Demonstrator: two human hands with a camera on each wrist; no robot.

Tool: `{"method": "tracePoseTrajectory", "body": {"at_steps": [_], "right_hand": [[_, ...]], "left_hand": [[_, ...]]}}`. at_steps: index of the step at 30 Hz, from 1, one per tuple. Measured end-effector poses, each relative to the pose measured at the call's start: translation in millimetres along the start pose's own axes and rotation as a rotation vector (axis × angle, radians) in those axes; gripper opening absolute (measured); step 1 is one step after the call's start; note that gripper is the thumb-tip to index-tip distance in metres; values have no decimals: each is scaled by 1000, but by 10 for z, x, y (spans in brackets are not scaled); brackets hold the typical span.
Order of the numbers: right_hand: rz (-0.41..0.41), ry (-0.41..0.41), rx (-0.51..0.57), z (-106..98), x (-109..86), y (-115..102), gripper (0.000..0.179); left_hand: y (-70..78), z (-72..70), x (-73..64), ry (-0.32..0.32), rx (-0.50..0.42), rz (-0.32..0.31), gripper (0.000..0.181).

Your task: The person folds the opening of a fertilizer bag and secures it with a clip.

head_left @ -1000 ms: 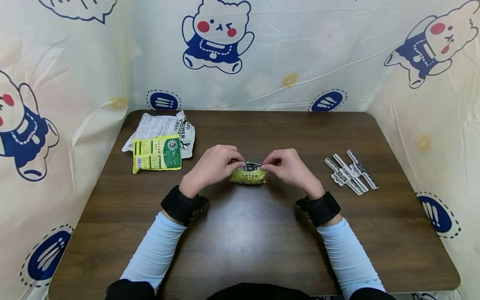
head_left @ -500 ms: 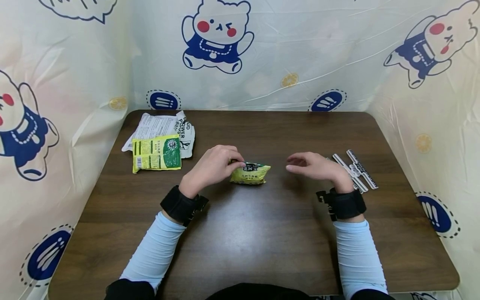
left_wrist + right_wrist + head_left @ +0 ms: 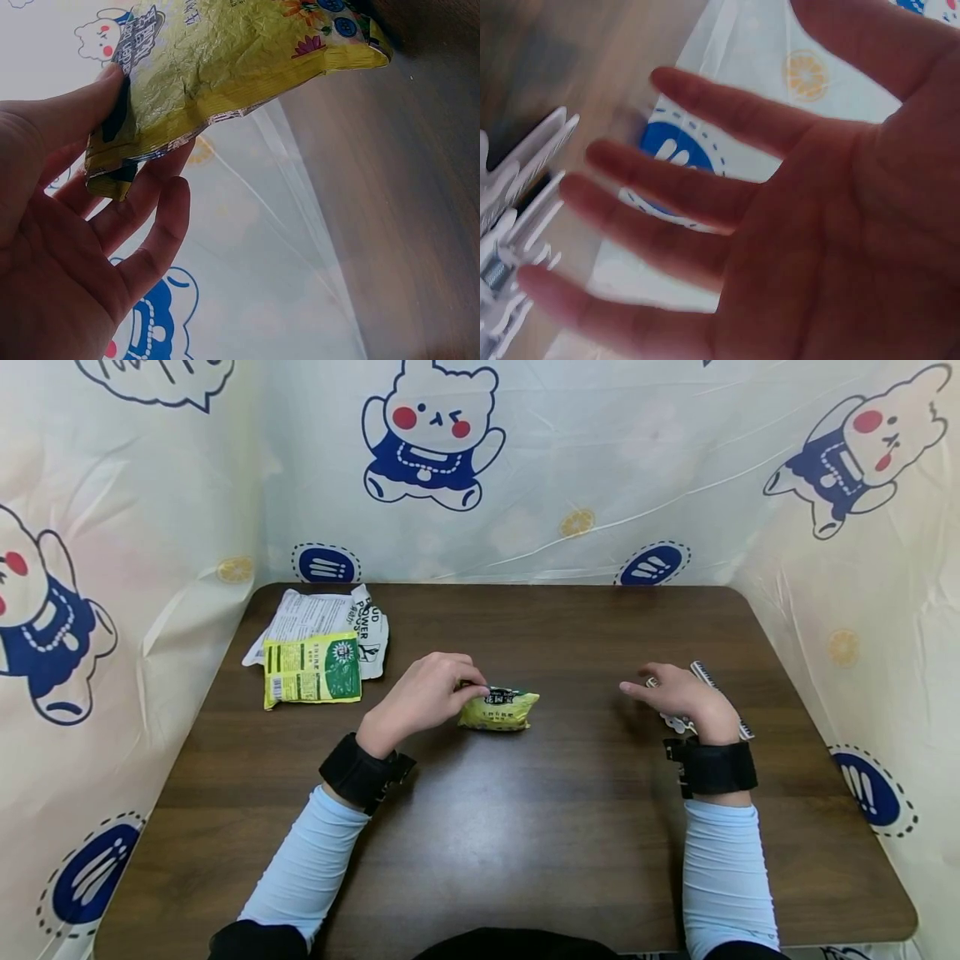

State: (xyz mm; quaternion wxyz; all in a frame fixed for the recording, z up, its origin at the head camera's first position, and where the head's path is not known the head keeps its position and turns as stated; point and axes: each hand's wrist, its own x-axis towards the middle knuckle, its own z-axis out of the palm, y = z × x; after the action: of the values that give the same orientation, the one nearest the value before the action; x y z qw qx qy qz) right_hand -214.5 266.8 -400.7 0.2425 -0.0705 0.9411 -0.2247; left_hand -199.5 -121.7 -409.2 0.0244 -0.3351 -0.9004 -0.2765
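My left hand pinches the upper left corner of a small yellow-green packet at the middle of the table. In the left wrist view the thumb lies on the face of the crinkled packet, with other fingers behind its folded edge. My right hand is over the white toothed sealing clips on the right and hides most of them. In the right wrist view its fingers are spread and hold nothing, the fingertips close to the clips.
At the back left a yellow and green packet lies partly on a white printed pouch. The brown table has a patterned curtain around its back and sides.
My right hand has let go of the packet's right corner and moved right to the clips, its fingers opening. My left hand has kept its pinch on the packet.
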Motion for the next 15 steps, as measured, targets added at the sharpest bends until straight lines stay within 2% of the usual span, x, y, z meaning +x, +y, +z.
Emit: {"method": "tracePoseTrajectory", "body": {"at_steps": [6, 11, 15], "right_hand": [[72, -16, -17, 10, 32, 58, 83], [64, -31, -27, 39, 67, 61, 82], [26, -32, -28, 66, 112, 24, 80]], "left_hand": [[3, -7, 0, -2, -1, -2, 11], [3, -3, 0, -7, 1, -7, 11], [2, 0, -2, -4, -2, -9, 11]]}}
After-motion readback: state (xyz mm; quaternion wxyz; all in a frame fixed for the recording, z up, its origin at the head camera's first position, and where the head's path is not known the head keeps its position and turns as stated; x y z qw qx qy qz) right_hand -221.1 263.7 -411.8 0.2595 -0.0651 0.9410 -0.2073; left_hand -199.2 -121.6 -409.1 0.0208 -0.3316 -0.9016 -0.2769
